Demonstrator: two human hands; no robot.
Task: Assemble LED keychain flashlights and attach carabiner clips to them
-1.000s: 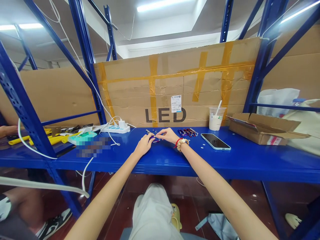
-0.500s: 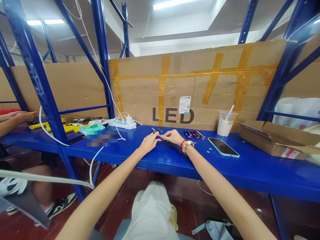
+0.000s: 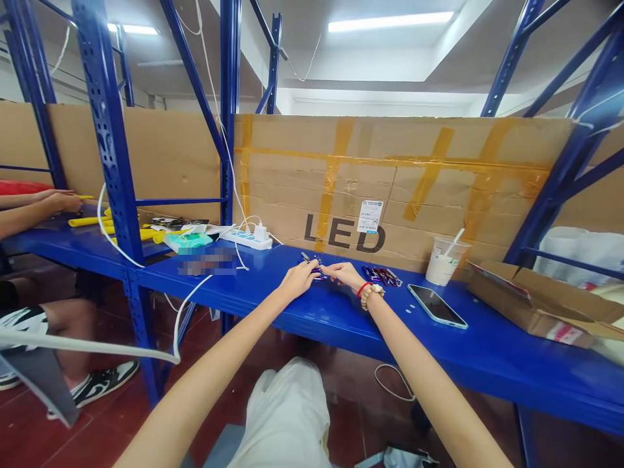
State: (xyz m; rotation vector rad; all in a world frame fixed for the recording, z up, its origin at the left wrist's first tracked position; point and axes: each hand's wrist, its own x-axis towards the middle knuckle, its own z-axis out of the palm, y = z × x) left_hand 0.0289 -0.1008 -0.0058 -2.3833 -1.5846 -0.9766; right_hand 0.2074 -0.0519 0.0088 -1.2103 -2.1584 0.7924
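My left hand [image 3: 299,279] and my right hand [image 3: 345,273] rest close together on the blue shelf [image 3: 341,312], fingers pinched on a small purple item [image 3: 318,270] between them. It is too small to name. A red cord and a bead bracelet [image 3: 370,294] circle my right wrist. Just right of my right hand lies a small heap of coloured clips [image 3: 381,275]. A few more small metal pieces [image 3: 306,257] lie just beyond my left hand.
A phone [image 3: 437,305] lies face up to the right, with a plastic cup and straw [image 3: 443,260] and an open cardboard box [image 3: 536,299] beyond. A power strip [image 3: 246,239] with white cables sits left. Another person's hand [image 3: 61,203] works at far left among yellow tubes [image 3: 92,221].
The view has swung left and tilted; my hands stay together on the same small purple item at the same spot on the shelf.
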